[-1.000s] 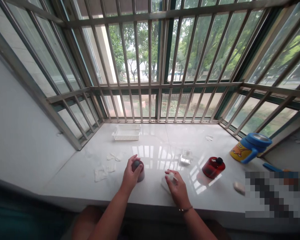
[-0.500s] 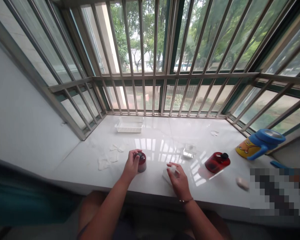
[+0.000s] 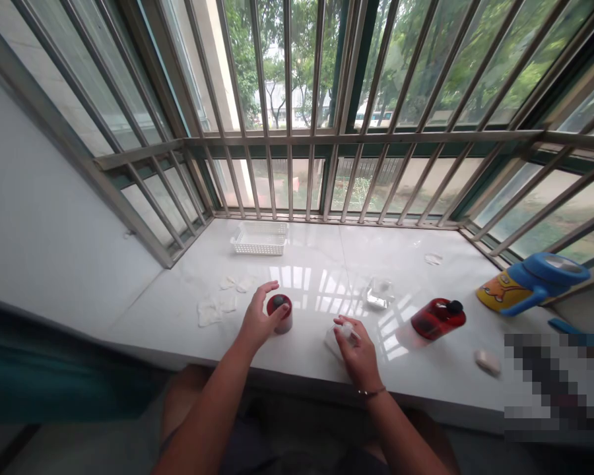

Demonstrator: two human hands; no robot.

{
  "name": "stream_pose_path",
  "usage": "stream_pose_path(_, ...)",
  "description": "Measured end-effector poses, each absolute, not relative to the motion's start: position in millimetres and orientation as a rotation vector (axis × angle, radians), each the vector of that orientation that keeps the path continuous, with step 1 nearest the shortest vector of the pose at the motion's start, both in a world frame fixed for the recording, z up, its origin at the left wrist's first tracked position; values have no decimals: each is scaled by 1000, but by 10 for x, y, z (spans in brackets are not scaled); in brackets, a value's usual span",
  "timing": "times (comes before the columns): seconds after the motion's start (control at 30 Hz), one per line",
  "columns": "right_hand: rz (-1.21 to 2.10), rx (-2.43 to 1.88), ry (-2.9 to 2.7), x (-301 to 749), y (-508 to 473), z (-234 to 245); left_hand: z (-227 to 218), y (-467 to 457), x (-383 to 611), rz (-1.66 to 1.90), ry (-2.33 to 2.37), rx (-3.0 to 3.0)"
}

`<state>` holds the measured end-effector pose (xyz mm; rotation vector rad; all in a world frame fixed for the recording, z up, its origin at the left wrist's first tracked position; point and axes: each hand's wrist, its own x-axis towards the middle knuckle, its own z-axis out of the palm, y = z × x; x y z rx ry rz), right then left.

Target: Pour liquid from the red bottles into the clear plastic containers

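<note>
A small red jar with a dark top (image 3: 280, 311) stands upright on the white sill (image 3: 307, 264). My left hand (image 3: 258, 317) curls loosely around the jar's left side, thumb and forefinger apart, touching it at most lightly. My right hand (image 3: 357, 348) is closed on a small white object (image 3: 337, 335) held down near the sill's front edge. What that white object is I cannot make out.
A red bottle with a black cap (image 3: 438, 317) lies to the right. A clear glass cube (image 3: 379, 293), white pads (image 3: 216, 305), a white mesh basket (image 3: 260, 238), a blue and yellow cup (image 3: 532, 281) and a pale soap-like lump (image 3: 488, 361) sit on the sill. Window bars enclose the back.
My left hand has loosened from on top of the red jar and now sits open beside it. The view has tilted up a little. My right hand keeps its hold.
</note>
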<state>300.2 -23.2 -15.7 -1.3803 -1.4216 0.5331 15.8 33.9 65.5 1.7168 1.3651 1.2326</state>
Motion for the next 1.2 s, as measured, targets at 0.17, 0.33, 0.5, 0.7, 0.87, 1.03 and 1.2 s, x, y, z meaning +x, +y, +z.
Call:
stream_pose_path(0.17,549,-1381,-1421,3018,-232,-192,746,327,54,1104,1278,1830)
stream_pose_path(0.33,572,-1377,-1420,3027,-229,-227,751,332,63,1129,1406,1841)
stream_pose_path(0.5,580,-1384,-1414,3023,-236,-211,714,311,65,1150,1458,1763)
stream_pose_path(0.7,569,-1392,-1427,3022,-230,-202,751,286,24,1021,1404,1885)
stream_pose_path(0.87,574,-1387,-1427,3024,-228,-202,807,295,85,1144,1533,1794)
stream_pose_path(1.03,556,-1382,-1423,3016,-227,-193,790,294,71,1132,1463,1780)
stream_pose_path(1.2,536,-1384,-1425,3015,-223,-191,799,274,49,1049,1332,1782)
